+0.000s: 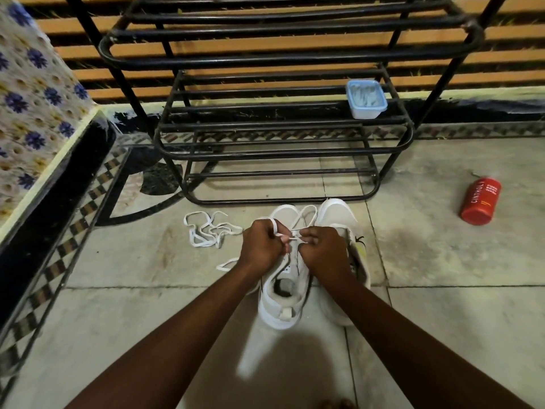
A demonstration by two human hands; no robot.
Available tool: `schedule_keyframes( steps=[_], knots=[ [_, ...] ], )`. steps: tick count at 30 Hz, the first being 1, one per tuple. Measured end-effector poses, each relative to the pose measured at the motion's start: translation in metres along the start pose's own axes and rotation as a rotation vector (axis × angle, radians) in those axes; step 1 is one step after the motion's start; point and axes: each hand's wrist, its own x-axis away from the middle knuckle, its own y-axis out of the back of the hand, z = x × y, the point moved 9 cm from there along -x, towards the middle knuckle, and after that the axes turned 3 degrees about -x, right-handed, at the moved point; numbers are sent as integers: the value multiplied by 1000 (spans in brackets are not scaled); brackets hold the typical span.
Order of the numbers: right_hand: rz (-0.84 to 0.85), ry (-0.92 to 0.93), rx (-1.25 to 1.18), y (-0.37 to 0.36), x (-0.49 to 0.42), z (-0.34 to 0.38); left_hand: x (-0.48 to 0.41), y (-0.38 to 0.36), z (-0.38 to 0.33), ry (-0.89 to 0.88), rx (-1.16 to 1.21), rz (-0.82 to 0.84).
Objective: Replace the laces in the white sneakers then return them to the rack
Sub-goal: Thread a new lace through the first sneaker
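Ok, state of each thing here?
Left hand: pinches lace.
Right hand: pinches lace.
Lace: looped between the hands.
Sneaker under hands: upright on floor.
Other sneaker: upright beside it.
Loose lace: tangled on floor.
Container: lidded, on rack.
Red bottle: lying on its side.

Two white sneakers stand on the floor: the left sneaker (280,305) and the right sneaker (339,214). There is one black metal shoe rack (250,64), one lidded plastic container (366,98) and one red Cinthol bottle (480,202). Two white laces are plain: the held lace (276,227) and the loose lace (206,231); whether the strip beside the left wrist is a third cannot be told. Two grips show: left grip (261,246), right grip (323,249).
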Motion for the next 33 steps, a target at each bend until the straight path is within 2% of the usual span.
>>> schedule_keyframes(
  steps=[4,12,21,33],
  knots=[
    [-13,-97,-90,-1,1,-11,4,-4,4,4,-39,-43],
    [-13,-135,-127,-2,2,-15,8,-1,7,30,-115,-86],
    [-43,-164,-161,0,2,-19,12,-2,1,-35,-192,-65],
    [-44,-136,-130,-1,3,-18,16,-3,2,-67,-141,-80]
  ],
)
